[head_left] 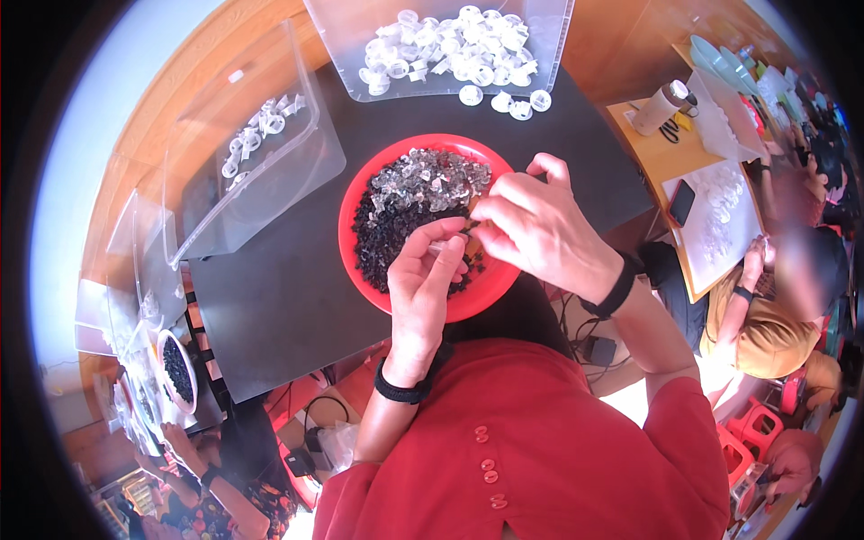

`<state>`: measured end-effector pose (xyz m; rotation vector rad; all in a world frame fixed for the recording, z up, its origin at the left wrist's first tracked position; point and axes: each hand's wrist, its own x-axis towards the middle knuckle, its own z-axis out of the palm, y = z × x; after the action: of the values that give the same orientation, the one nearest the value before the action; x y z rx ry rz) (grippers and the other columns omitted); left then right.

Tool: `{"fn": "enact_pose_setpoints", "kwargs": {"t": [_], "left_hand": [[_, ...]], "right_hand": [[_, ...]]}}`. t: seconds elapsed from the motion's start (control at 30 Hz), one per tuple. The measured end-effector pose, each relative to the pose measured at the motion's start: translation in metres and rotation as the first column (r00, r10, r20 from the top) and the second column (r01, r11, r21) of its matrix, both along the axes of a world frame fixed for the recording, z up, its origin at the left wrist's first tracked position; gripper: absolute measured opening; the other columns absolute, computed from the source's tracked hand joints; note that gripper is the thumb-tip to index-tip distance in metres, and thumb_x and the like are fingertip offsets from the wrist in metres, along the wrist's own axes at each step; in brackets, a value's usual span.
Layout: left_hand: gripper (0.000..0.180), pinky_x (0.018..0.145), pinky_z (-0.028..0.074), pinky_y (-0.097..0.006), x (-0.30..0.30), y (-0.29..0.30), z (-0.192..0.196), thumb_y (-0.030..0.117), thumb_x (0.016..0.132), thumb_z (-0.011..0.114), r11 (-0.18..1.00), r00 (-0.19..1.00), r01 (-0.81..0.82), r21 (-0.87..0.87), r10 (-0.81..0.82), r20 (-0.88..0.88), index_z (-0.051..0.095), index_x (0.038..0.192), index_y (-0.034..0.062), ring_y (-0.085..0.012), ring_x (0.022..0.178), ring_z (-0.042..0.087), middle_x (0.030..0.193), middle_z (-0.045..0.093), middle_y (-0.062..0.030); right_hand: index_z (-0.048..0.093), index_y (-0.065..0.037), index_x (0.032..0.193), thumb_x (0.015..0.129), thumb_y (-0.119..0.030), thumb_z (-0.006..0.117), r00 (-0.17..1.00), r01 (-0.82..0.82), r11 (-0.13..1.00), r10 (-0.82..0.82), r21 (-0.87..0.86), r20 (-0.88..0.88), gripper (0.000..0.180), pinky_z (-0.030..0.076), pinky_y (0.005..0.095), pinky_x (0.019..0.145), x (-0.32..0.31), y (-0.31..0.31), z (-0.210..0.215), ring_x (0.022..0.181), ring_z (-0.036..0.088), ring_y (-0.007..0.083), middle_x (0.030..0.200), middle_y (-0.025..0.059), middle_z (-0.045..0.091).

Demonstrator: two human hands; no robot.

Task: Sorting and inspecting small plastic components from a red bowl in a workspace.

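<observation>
A red round bowl [346,225] holds a heap of small black pieces [378,243] and, toward its far side, small clear pieces [427,180]. Over the bowl's near right part, my left hand [419,274] is closed on a small whitish clear plastic part [438,246], mostly covered by the fingers. My right hand [544,225] comes in from the right, its fingertips pinched together close to that part. A tiny dark bit seems to show between the two hands' fingertips, too small to name.
The bowl stands on a dark table [270,315]. A clear bin [441,90] of round white plastic parts is at the far edge, with several loose parts [520,110] beside it. Another clear bin [310,171] lies left. People work at both sides; a bottle [660,108] and phone [681,203] are right.
</observation>
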<state>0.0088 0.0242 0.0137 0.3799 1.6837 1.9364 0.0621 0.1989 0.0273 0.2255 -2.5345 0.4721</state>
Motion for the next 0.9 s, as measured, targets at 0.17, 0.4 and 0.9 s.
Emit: {"fn": "enact_pose_setpoints", "kwargs": {"t": [0.17, 0.4, 0.9], "left_hand": [[0.019, 0.067, 0.041, -0.021, -0.002, -0.003, -0.003, 0.015, 0.096, 0.056, 0.997, 0.988, 0.047, 0.064, -0.056, 0.146, 0.064, 0.107, 0.002, -0.0058, 0.071, 0.052, 0.079, 0.061, 0.0005], [0.014, 0.059, 0.04, -0.02, -0.003, -0.006, -0.006, 0.013, 0.095, 0.059, 0.99, 0.974, 0.002, 0.14, -0.034, 0.223, 0.066, 0.098, 0.0025, -0.0053, 0.064, 0.052, 0.073, 0.06, 0.0009], [0.026, 0.068, 0.044, -0.022, -0.001, 0.0, -0.002, 0.018, 0.099, 0.05, 0.963, 0.945, -0.052, 0.266, -0.039, 0.325, 0.063, 0.113, -0.0014, -0.0082, 0.074, 0.056, 0.088, 0.063, -0.0034]], "right_hand": [[0.057, -0.012, 0.076, 0.078, -0.017, 0.065, 0.994, -0.075, 0.987, 0.085, 0.14, -0.065, 0.01, 0.035, 0.0392, 0.09, 0.003, -0.009, 0.01, 0.076, 0.052, 0.0159, 0.076, -0.0001, 0.045], [0.067, -0.012, 0.092, 0.078, -0.014, 0.074, 0.988, -0.151, 0.986, 0.148, -0.066, -0.043, 0.016, 0.035, 0.0394, 0.093, 0.009, -0.007, 0.012, 0.079, 0.059, 0.0134, 0.089, -0.0021, 0.06], [0.06, -0.009, 0.092, 0.08, -0.005, 0.069, 0.994, -0.097, 0.976, 0.106, -0.195, 0.037, 0.016, 0.041, 0.0369, 0.084, 0.003, -0.009, 0.014, 0.079, 0.058, 0.0215, 0.085, 0.0023, 0.059]]}}
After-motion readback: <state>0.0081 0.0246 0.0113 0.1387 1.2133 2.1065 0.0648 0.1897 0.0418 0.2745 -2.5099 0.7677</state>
